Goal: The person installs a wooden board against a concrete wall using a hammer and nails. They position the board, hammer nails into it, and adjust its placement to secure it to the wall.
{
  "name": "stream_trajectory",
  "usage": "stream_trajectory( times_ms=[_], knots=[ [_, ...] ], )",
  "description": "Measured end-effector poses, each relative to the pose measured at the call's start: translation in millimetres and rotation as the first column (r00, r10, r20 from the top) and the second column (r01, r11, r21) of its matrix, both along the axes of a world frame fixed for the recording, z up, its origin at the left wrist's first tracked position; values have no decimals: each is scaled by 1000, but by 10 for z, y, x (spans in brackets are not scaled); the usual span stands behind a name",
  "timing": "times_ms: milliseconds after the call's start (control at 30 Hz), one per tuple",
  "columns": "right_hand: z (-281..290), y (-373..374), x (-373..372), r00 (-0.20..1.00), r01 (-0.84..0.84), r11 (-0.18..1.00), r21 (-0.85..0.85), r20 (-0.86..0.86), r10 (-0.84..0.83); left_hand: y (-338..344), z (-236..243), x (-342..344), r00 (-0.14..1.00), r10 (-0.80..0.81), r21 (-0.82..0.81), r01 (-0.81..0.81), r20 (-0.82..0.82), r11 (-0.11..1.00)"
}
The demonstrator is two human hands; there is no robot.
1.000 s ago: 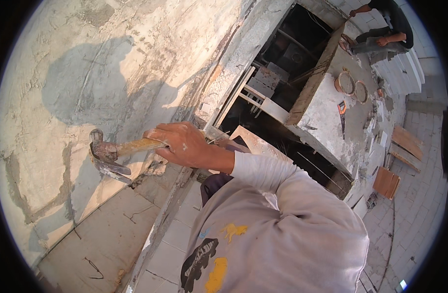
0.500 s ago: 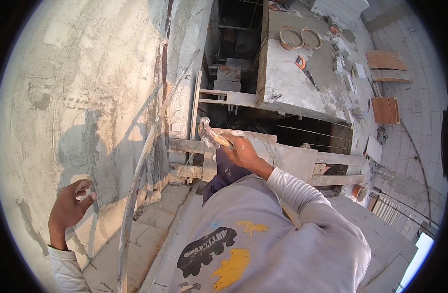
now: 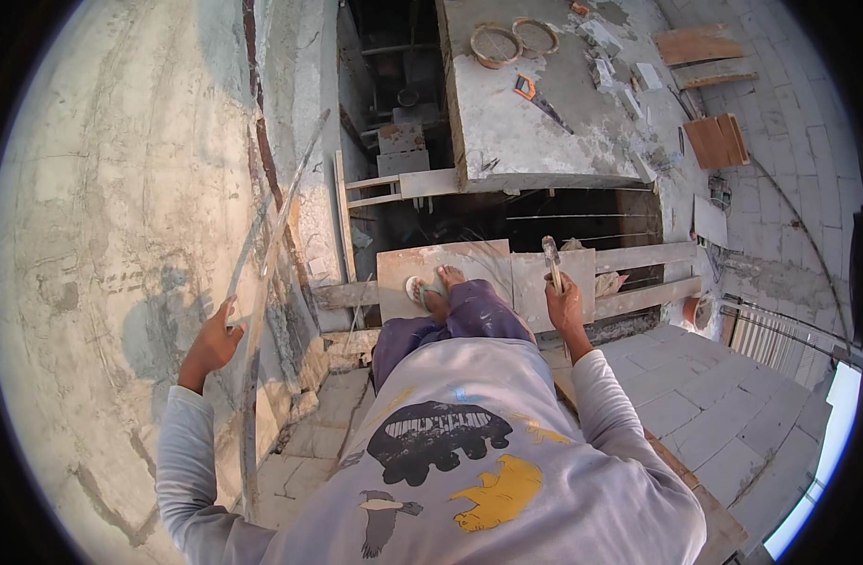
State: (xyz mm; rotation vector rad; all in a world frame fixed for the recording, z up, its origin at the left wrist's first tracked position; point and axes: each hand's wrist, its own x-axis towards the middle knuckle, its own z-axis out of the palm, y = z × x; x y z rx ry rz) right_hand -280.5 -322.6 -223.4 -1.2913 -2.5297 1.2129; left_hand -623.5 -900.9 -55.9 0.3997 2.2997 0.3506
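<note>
My right hand (image 3: 565, 303) is closed around the handle of a trowel (image 3: 551, 252), whose mortar-smeared blade points up and shows nearly edge-on. It is held above the boards in front of me. Off to the left, my left hand (image 3: 214, 341) is empty, with thumb and forefinger apart and the other fingers partly curled. A long wooden pole (image 3: 255, 353) leans just right of that hand, close to the plastered wall (image 3: 102, 217). One sandalled foot (image 3: 431, 299) and part of the other show on a board (image 3: 478, 261) below.
Beyond the boards, a dark opening (image 3: 535, 221) drops below a concrete slab (image 3: 563, 155). The slab carries a handsaw (image 3: 542, 104), two round pans (image 3: 496, 45) and scraps. Brown panels (image 3: 717, 141) lie at the right. Pale blocks (image 3: 681, 377) form the surface beside me.
My right hand has moved right with the trowel, which now points upward. My left hand has shifted up and right, toward the pole. The view has turned, showing my feet.
</note>
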Motion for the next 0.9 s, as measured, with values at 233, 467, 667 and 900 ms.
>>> stream_trajectory(
  times_ms=[233, 467, 667, 900],
  knots=[
    [-348, 246, 309, 922, 382, 898, -217, 21, -387, 216, -325, 23, 995, 10, 35, -13, 95, 999],
    [-327, 750, 95, 873, 484, 862, -149, 27, -486, 567, -504, -159, 999, 27, 131, -21, -38, 991],
    [-1217, 2104, 124, 893, 445, 895, 29, 51, -446, 1690, -916, -609, 981, 193, 222, -186, -9, 957],
    [-1867, 4005, -1064, 865, 498, 867, -1, 65, -497, 3680, -2109, -1272, 963, 265, 324, -236, -45, 916]
  ],
)
